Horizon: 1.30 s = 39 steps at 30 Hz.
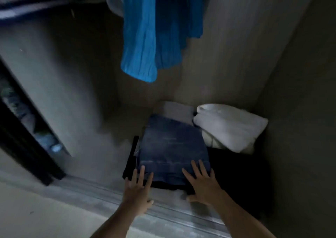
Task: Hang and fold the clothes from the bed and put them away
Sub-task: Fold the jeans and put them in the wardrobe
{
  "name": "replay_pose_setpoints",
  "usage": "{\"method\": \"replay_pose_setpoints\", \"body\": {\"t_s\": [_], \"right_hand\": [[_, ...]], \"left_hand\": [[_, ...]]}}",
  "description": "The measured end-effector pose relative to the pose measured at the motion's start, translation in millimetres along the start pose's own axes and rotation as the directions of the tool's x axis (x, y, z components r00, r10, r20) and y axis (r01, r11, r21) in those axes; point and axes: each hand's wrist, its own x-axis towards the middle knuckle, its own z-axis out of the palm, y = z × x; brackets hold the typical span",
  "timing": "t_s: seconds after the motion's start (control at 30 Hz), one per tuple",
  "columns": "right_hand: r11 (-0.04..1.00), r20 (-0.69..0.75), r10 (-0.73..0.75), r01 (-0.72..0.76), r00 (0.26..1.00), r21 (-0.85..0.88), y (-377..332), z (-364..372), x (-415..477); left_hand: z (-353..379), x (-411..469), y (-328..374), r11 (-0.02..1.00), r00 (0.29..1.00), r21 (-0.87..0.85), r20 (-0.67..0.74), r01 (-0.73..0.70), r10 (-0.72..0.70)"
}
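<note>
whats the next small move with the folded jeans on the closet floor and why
Probably a short push deeper inside. The left hand and right hand lie with straight fingers at the near edge of the folded dark blue denim jeans, and the black folded clothes under them sit close to the grey door track, so nudging the stack back should clear it.

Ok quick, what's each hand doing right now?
Left hand: open, straight fingers on the folded jeans.
Right hand: open, straight fingers on the same jeans.
</note>
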Motion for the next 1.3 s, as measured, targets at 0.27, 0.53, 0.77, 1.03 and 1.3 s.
{"method": "replay_pose_setpoints", "body": {"t_s": [0.27,0.53,0.77,1.03,1.3], "right_hand": [[1.000,0.008,0.016,-0.016,1.000,-0.011,-8,-44,-36],[1.000,0.031,-0.010,0.010,0.999,-0.015,-1,-203,-170],[0.999,-0.110,0.010,-0.007,0.994,0.035,4,-361,-264],[0.995,-0.205,0.023,-0.042,0.978,-0.088,4,-483,-358],[0.983,-0.627,-0.065,-0.056,0.776,-0.172,-11,-597,-424]], "left_hand": [[-52,-34,-4,0.998,0.999,0.035,0.033,-0.044,0.043],[-208,-159,-17,0.999,0.999,-0.047,0.039,0.002,0.000],[-341,-264,-44,0.990,0.997,-0.116,-0.011,0.080,-0.082],[-444,-368,-60,0.984,0.977,-0.112,-0.147,0.139,-0.155],[-515,-432,-107,0.963,0.907,-0.085,-0.325,0.254,-0.268]]}}
